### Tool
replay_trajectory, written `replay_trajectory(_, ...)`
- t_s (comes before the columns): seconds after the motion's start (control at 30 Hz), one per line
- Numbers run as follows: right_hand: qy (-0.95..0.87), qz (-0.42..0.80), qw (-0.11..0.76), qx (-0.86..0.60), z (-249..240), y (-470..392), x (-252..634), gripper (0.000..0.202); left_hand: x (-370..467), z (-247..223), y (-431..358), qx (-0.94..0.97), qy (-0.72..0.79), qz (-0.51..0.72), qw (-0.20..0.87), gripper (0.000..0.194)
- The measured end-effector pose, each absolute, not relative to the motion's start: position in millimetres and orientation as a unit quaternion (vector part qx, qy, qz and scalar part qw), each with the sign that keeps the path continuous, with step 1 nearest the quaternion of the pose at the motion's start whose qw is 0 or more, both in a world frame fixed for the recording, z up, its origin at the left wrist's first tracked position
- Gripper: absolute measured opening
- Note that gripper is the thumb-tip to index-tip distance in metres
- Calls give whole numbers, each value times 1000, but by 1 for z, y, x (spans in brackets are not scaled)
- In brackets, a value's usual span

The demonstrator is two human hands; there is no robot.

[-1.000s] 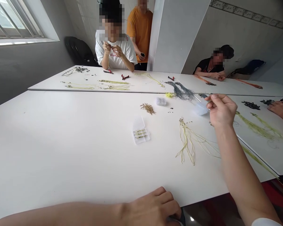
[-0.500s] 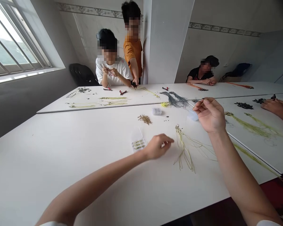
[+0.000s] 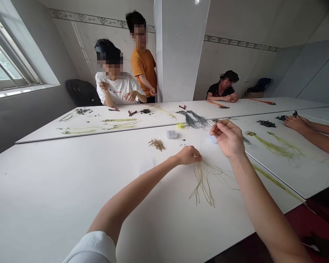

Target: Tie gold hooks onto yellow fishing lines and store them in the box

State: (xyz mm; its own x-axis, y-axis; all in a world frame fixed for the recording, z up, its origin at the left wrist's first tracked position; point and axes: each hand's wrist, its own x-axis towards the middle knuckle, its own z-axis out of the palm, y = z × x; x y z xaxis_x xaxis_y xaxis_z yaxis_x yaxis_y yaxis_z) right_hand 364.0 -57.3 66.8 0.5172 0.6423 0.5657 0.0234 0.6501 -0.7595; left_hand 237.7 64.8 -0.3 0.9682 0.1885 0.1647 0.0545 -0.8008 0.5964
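My left hand (image 3: 190, 155) is at the knotted top end of a loose bundle of thin yellow-green cords (image 3: 201, 184). Its fingers are closed on that end and hide it; the strands fan out over the table below. Raised to the right, my right hand (image 3: 230, 138) has thumb and fingertips pinched together. Whatever lies in that pinch is too small to make out. Left of the cords is a pile of small gold-brown metal pieces (image 3: 157, 144). A small clear plastic box (image 3: 171, 134) stands behind my left hand.
Grey cords (image 3: 193, 119) and a yellow clump (image 3: 181, 125) lie at the table seam. More yellow-green cords (image 3: 276, 144) and dark pieces (image 3: 265, 124) are at right, near another person's hands (image 3: 296, 122). Across the white table (image 3: 57, 190), pliers (image 3: 132, 113) lie near co-workers.
My left hand has moved up to the knotted end of the cords and closed there. My right hand stays raised and pinched. The view has shifted right; the standing person's arm has drawn back.
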Motion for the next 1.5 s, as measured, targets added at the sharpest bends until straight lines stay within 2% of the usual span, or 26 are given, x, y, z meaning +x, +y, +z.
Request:
replay_trajectory(0.37, -437, 177, 790, -391, 68, -58, 372, 9, 223, 4, 84, 929, 68, 60, 358, 22)
replay_trajectory(0.63, -436, 171, 791, -394, 68, -58, 374, 11, 223, -3, 78, 936, 70, 71, 337, 27)
replay_trajectory(0.83, -435, 163, 788, -404, 69, -60, 375, 10, 229, -10, 72, 946, 58, 86, 306, 15)
replay_trajectory(0.93, -434, 158, 789, -406, 70, -62, 376, 9, 230, -13, 71, 945, 61, 92, 309, 15)
replay_trajectory(1.3, -427, 144, 793, -409, 69, -64, 384, 4, 224, -14, 79, 899, 108, 105, 411, 27)
replay_trajectory(1.5, -457, 182, 715, -497, 65, -64, 385, 9, 219, -12, 77, 870, 119, 94, 470, 28)
